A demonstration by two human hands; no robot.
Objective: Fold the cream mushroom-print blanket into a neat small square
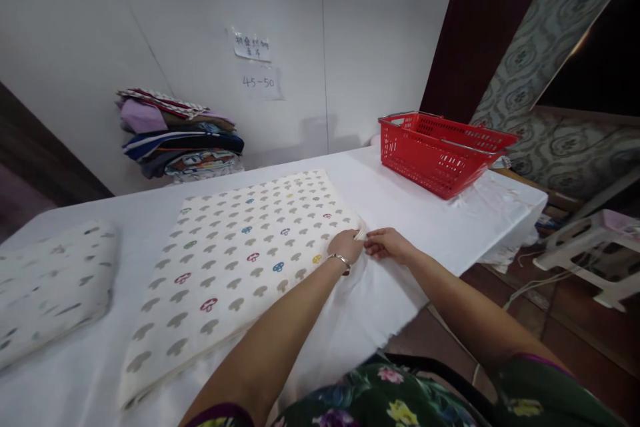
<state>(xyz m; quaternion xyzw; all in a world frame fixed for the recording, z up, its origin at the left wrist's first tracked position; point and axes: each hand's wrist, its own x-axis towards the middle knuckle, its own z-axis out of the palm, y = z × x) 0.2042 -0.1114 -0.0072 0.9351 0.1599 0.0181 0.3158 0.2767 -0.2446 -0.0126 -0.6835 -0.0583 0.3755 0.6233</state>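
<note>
A cream cloth printed with mushrooms [245, 260] lies folded flat in layers on the white-covered table. Most of its mushrooms are grey-brown, with a few in red, blue, yellow and green. At its near right corner, my left hand [346, 247], a bracelet on the wrist, is closed on the layered edges, which bunch up slightly. My right hand [391, 245] meets that same corner from the right, fingers curled and tips pinched at the edges. Its exact hold is partly hidden. Left of this cloth sits another folded white cloth [57, 287] with small dark marks.
A red plastic basket [430, 157] stands at the table's back right. Against the wall, a stack of folded fabrics [183, 137] rises at the back left. Two paper notes [257, 83] are on the wall. A white stool [595, 247] is on the floor at right.
</note>
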